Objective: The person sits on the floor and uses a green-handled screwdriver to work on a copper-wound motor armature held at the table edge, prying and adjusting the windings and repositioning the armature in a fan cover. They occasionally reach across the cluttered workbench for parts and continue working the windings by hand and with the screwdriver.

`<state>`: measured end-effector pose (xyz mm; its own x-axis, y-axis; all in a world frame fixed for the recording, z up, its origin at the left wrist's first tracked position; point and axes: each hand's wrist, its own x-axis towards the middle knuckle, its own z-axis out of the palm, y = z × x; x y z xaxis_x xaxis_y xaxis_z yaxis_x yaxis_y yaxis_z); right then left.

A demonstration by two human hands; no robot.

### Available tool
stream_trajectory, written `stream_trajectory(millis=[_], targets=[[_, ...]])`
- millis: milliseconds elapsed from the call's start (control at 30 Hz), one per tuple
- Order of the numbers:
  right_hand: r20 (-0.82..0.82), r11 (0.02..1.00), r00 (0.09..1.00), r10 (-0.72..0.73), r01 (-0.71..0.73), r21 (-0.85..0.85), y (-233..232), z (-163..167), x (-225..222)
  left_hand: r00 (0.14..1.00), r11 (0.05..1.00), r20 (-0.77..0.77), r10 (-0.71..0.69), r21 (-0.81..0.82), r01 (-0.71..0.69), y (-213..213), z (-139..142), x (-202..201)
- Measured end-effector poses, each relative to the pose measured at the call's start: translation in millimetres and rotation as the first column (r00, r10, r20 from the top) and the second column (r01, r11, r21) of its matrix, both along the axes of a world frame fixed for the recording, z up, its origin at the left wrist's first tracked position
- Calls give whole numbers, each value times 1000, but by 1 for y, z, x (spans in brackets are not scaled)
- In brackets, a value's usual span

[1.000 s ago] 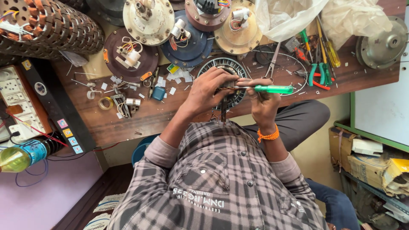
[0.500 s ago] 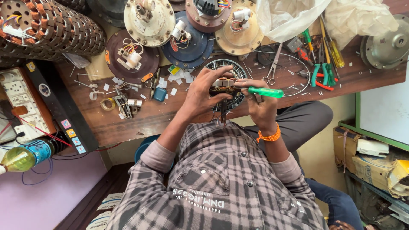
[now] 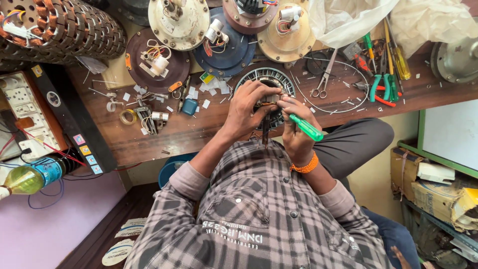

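Note:
A round fan stator point(image 3: 247, 78) with a ring of slots lies at the near edge of the wooden bench point(image 3: 199, 127). My left hand point(image 3: 247, 107) rests on it, fingers curled over a small part at its middle. My right hand point(image 3: 293, 130), with an orange band on the wrist, grips a green-handled screwdriver point(image 3: 306, 128); the handle sticks out to the lower right and the tip is hidden between my fingers. The two hands touch over the stator. Dark wires point(image 3: 266, 132) hang down from between them.
Several fan motor housings point(image 3: 178, 22) and a dark blue one point(image 3: 226, 50) sit at the bench's back. Scissors point(image 3: 321, 82), green pliers point(image 3: 381, 82) and screwdrivers point(image 3: 398, 55) lie right. A tape roll point(image 3: 128, 117), switchboard point(image 3: 22, 107), bottle point(image 3: 27, 179) and plastic bag point(image 3: 348, 17) are around.
My hands have drawn closer together over the stator. The screwdriver handle has swung from lying level, pointing right, to slanting down to the right.

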<state>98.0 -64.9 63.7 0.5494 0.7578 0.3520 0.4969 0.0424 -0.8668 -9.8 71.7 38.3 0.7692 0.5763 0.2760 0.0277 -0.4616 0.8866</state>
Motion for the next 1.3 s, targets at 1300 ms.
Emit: stream_trajectory(millis=[1300], targets=[[-421,994,902,91,-57,91,-21,-30,38,977,969,-176,-120,192,154,7,23,6]])
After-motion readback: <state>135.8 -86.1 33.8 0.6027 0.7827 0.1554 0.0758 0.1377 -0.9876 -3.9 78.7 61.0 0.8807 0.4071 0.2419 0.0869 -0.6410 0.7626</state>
